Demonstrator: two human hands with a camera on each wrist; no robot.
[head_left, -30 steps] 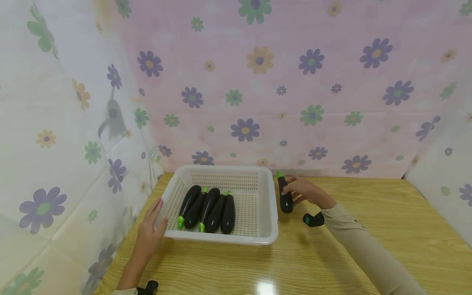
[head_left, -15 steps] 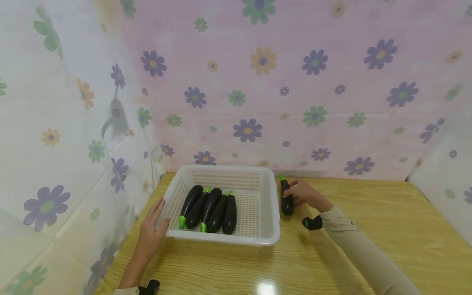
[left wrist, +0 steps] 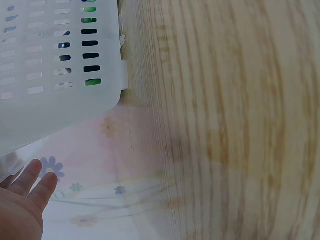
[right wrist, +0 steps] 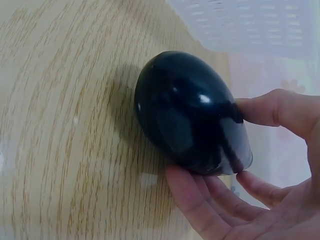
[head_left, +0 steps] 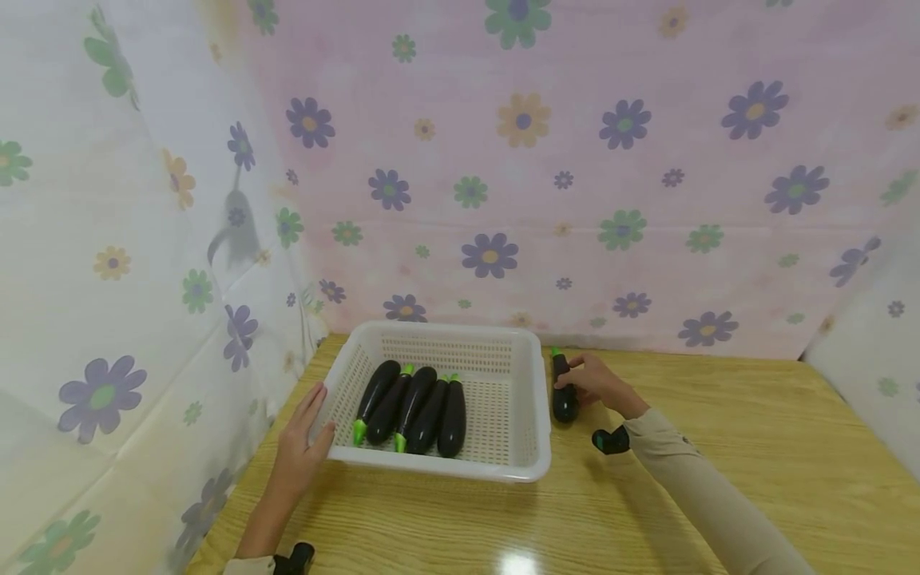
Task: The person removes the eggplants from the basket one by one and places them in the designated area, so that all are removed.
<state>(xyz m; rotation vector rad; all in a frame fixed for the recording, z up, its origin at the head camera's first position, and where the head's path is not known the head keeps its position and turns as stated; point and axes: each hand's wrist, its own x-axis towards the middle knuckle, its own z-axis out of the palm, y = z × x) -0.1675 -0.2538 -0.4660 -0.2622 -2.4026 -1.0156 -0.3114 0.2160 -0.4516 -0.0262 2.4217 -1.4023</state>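
Observation:
A white perforated basket (head_left: 438, 467) sits on the wooden table and holds several dark eggplants (head_left: 424, 407) side by side, green stems mixed both ways. My left hand (head_left: 305, 443) rests with straight fingers against the basket's front left corner (left wrist: 50, 100); the left wrist view shows the fingers (left wrist: 30, 185) extended. Just right of the basket lies one more eggplant (head_left: 564, 401), stem pointing away. My right hand (head_left: 578, 387) grips it; in the right wrist view the thumb and fingers (right wrist: 225, 200) wrap around its glossy rounded end (right wrist: 190, 110).
Floral cloth walls (head_left: 503, 200) close off the back and both sides. Bare wooden tabletop (head_left: 755, 447) stretches to the right and in front of the basket. The basket's wall (right wrist: 250, 25) stands close behind the held eggplant.
My right hand has settled further over the eggplant beside the basket, which stays in nearly the same spot. The left hand stays on the basket corner.

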